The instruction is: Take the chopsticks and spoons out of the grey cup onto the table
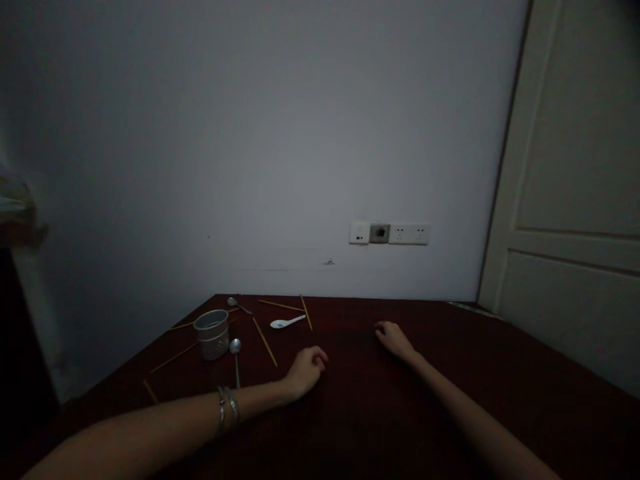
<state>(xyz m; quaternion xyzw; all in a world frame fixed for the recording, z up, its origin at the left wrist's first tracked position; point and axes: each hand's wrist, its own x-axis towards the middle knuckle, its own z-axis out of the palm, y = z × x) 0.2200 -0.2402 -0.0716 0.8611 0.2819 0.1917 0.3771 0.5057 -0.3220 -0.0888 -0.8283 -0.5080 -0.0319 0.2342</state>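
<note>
My left hand point(306, 372) rests on the dark red table with its fingers curled in, and nothing shows in them. Two silver bracelets point(227, 407) circle that wrist. To the right, my right hand point(395, 339) lies on the tabletop, fingers bent together, holding nothing that I can see. Nearest to the left hand is a chopstick point(265, 342); a white soup spoon point(287, 323) lies beyond it. A metal spoon point(235, 348) is partly hidden behind the left forearm. Beside it stands a perforated metal utensil holder point(212, 335), upright.
Several more chopsticks lie scattered on the left, one point(173, 358) by the holder and another point(307, 313) near the wall. A second metal spoon point(240, 305) is at the far left. Wall sockets point(409, 233) sit above the table point(360, 427); a pale door point(575, 200) stands right.
</note>
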